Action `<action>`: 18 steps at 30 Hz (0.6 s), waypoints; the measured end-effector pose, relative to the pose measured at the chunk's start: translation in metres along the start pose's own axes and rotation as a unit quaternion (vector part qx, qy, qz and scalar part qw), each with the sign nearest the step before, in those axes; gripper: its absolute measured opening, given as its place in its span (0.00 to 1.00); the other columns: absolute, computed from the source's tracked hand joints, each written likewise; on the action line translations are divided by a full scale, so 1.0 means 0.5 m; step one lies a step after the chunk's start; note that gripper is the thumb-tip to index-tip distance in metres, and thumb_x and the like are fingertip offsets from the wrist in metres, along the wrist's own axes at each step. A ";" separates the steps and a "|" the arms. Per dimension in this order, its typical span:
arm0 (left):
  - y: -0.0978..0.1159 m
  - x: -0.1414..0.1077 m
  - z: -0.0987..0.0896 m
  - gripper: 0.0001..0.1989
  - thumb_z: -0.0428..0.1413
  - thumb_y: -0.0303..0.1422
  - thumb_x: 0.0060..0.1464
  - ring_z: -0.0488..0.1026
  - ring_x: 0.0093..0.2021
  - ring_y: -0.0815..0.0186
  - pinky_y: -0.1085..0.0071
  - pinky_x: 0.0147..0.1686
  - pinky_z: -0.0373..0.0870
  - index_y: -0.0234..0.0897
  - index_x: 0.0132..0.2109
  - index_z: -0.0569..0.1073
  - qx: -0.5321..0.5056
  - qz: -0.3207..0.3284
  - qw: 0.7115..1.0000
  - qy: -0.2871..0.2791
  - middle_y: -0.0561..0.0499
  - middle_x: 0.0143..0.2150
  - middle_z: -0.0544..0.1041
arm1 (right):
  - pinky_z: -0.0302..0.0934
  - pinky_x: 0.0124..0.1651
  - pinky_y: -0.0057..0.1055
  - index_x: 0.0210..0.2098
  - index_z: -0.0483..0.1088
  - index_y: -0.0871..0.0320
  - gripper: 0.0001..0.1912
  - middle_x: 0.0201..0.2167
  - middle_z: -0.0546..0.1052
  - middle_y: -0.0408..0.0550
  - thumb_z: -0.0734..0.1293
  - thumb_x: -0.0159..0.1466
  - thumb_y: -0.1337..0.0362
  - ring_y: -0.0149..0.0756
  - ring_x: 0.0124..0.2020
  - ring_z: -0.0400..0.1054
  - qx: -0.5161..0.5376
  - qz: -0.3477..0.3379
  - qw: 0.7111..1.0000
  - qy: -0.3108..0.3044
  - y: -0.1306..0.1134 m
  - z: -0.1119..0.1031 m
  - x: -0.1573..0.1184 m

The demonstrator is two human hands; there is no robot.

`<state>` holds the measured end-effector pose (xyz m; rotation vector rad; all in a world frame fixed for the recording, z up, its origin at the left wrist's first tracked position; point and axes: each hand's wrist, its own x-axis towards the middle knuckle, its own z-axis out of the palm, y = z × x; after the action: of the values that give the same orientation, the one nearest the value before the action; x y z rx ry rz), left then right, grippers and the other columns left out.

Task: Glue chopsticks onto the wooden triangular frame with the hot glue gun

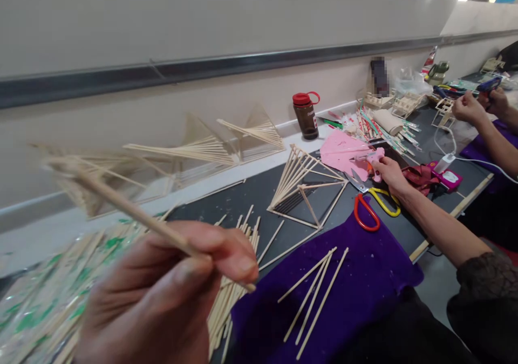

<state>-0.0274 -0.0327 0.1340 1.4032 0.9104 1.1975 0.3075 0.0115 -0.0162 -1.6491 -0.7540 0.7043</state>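
Close to the camera, my left hand (162,294) pinches a thin wooden stick (133,213) between thumb and fingers; the stick slants up to the left. My right hand (390,175) is closed around a pink glue gun (377,164) over a pink sheet (343,150). Between the hands stands a stick frame (297,186) with fanned sticks on the dark table. Several loose sticks (319,294) lie on a purple cloth (364,288). Scissors (368,218) with red and yellow handles rest just below my right hand.
Bundled sticks (230,299) and plastic-wrapped sticks (48,294) lie at the left. Finished stick frames (202,150) line the wall. A brown bottle (306,118) with a red lid stands behind. Wrapped sticks and a white cable (477,160) are at the right, near another person's hands (473,110).
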 end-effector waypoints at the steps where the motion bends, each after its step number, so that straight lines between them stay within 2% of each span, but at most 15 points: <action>1: 0.005 0.009 -0.003 0.02 0.63 0.43 0.46 0.66 0.21 0.61 0.63 0.19 0.65 0.57 0.30 0.78 0.000 0.033 0.999 0.021 0.56 0.19 0.71 | 0.57 0.23 0.24 0.34 0.68 0.62 0.08 0.25 0.75 0.45 0.65 0.58 0.62 0.27 0.20 0.64 -0.021 0.002 1.000 -0.006 0.001 0.002 0.006; 3: 0.003 0.032 -0.009 0.02 0.62 0.39 0.49 0.68 0.24 0.62 0.65 0.22 0.67 0.54 0.33 0.79 0.004 0.059 0.997 0.054 0.56 0.22 0.74 | 0.56 0.23 0.25 0.30 0.68 0.62 0.07 0.24 0.76 0.46 0.66 0.57 0.63 0.28 0.19 0.64 -0.070 0.006 0.997 -0.023 0.001 0.001 0.014; 5: -0.014 0.060 -0.015 0.02 0.62 0.36 0.50 0.70 0.25 0.65 0.68 0.24 0.68 0.50 0.34 0.79 0.029 0.013 0.998 0.056 0.57 0.25 0.77 | 0.54 0.23 0.26 0.26 0.68 0.61 0.09 0.21 0.74 0.46 0.68 0.56 0.62 0.28 0.18 0.63 -0.130 0.001 0.991 -0.039 -0.004 -0.004 0.019; 9: -0.067 0.116 -0.026 0.10 0.65 0.35 0.42 0.70 0.22 0.69 0.74 0.21 0.63 0.38 0.33 0.78 0.065 -0.057 0.996 0.029 0.54 0.22 0.77 | 0.53 0.27 0.27 0.21 0.67 0.60 0.12 0.18 0.72 0.45 0.72 0.55 0.61 0.33 0.22 0.66 -0.261 -0.035 0.964 -0.039 -0.026 -0.020 0.013; 12: -0.106 0.140 -0.026 0.14 0.65 0.38 0.40 0.70 0.22 0.69 0.74 0.21 0.61 0.34 0.35 0.79 0.101 -0.084 0.991 0.009 0.52 0.22 0.77 | 0.57 0.34 0.30 0.27 0.72 0.62 0.09 0.30 0.78 0.56 0.71 0.56 0.62 0.41 0.33 0.72 -0.344 -0.077 0.936 -0.009 -0.047 -0.025 -0.012; 14: -0.126 0.148 -0.024 0.15 0.64 0.39 0.41 0.69 0.22 0.69 0.74 0.22 0.62 0.34 0.36 0.80 0.132 -0.083 0.988 0.000 0.51 0.23 0.78 | 0.60 0.38 0.33 0.35 0.75 0.63 0.10 0.40 0.78 0.62 0.69 0.59 0.62 0.46 0.40 0.73 -0.414 -0.139 0.899 0.008 -0.062 -0.020 -0.034; 16: -0.141 0.155 -0.020 0.15 0.63 0.40 0.42 0.70 0.23 0.69 0.73 0.25 0.64 0.34 0.36 0.81 0.174 -0.069 0.982 -0.007 0.51 0.23 0.78 | 0.62 0.41 0.34 0.43 0.76 0.61 0.13 0.44 0.78 0.60 0.65 0.63 0.61 0.45 0.42 0.73 -0.453 -0.211 0.866 -0.010 -0.080 -0.007 -0.051; 18: -0.149 0.162 -0.017 0.15 0.61 0.41 0.45 0.71 0.25 0.67 0.72 0.29 0.67 0.35 0.36 0.82 0.233 -0.052 0.971 -0.014 0.52 0.23 0.78 | 0.62 0.43 0.33 0.44 0.77 0.59 0.13 0.43 0.80 0.55 0.64 0.64 0.62 0.42 0.42 0.73 -0.425 -0.259 0.866 -0.055 -0.100 0.015 -0.059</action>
<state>-0.0128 0.0600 0.0759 1.7087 1.2862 0.9150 0.2777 0.0008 0.0333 -2.0325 -1.6788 0.0435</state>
